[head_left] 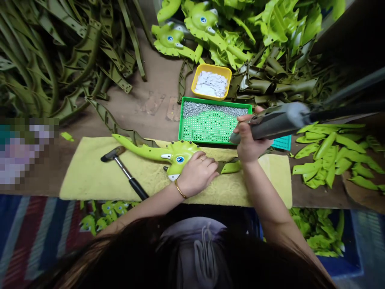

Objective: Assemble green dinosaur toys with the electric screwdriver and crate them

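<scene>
My left hand (197,173) presses down on the head of a lime-green plastic dinosaur piece (180,157), which has a blue eye and a long curved tail and lies on a folded yellow towel (90,176). My right hand (249,136) grips a grey electric screwdriver (270,124) hung from a dark overhead cable. Its tip points left, just over the edge of a green tray (210,138) holding rows of small silver screws. A hammer with a black handle (135,185) lies on the towel to the left of the dinosaur piece.
A yellow dish of white pieces (211,82) stands behind the tray. Heaps of olive-green parts (72,68) and lime-green dinosaur parts (204,24) fill the back of the bench. Loose green leaf-shaped parts (331,154) lie on the right, and more green parts (319,233) sit below the bench.
</scene>
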A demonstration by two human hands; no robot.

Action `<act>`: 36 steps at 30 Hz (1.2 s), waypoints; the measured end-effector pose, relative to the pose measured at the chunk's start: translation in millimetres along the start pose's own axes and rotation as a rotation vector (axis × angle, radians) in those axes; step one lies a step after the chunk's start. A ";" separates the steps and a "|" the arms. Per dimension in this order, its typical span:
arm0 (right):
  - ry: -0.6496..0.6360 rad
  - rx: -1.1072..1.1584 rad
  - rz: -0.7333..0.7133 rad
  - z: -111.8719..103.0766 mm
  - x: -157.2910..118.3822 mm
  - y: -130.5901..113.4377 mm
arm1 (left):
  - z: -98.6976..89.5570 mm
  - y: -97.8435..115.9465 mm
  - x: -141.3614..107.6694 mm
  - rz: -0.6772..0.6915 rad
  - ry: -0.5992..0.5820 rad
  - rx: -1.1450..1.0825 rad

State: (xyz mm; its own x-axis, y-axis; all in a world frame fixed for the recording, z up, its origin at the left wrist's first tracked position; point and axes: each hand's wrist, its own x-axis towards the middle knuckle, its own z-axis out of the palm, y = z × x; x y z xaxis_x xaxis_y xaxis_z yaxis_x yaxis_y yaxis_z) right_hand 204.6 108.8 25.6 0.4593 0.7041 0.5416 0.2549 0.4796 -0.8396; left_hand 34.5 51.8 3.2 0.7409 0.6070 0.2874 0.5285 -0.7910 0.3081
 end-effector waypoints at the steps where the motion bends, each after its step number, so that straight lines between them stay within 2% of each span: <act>1: 0.023 0.052 -0.056 -2.6 1.6 -7.9 | 0.1 0.0 0.3 -0.001 -0.002 -0.005; 4: 0.012 0.168 -0.163 -12.1 -0.7 -35.1 | 0.4 0.2 1.8 -0.006 -0.022 -0.016; 8: -0.106 0.205 -0.070 -20.6 -19.4 -54.1 | 0.1 0.2 3.2 -0.011 -0.033 -0.023; 15: -0.177 0.156 -0.014 -26.7 -46.7 -28.7 | -0.7 1.4 2.9 0.012 -0.012 0.003; 20: -0.309 0.134 0.014 -29.6 -41.9 -32.5 | 2.2 0.2 3.3 -0.003 -0.034 -0.005; 22: -0.232 0.113 -0.055 -22.3 -29.3 -35.3 | 1.5 2.3 4.8 0.007 -0.044 -0.006; 25: -0.010 0.091 -0.172 -5.0 -8.2 -27.5 | -7.0 9.3 4.5 0.023 -0.036 0.050; 27: 0.051 0.050 -0.145 4.6 0.1 -14.7 | -17.3 12.9 -3.4 -0.006 0.014 0.061; 29: 0.043 0.015 -0.072 9.1 2.0 -0.8 | -27.9 11.8 -20.7 -0.099 0.114 0.028; 31: 0.029 0.032 -0.041 9.1 -0.3 9.2 | -35.3 5.8 -46.0 -0.270 0.246 0.004; 34: 0.010 0.077 -0.024 6.0 -5.1 14.4 | -38.9 -5.2 -84.3 -0.671 0.383 -0.038; 36: 0.007 0.064 -0.018 5.3 -6.9 14.4 | -39.5 -9.0 -99.0 -0.968 0.400 -0.282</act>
State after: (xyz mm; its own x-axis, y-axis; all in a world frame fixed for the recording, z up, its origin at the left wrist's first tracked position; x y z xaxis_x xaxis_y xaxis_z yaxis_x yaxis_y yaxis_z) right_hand 200.5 113.6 10.0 0.4614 0.6911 0.5564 0.2082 0.5253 -0.8251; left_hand -59.9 1.9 7.8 -0.1547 0.9855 0.0691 0.6641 0.0519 0.7458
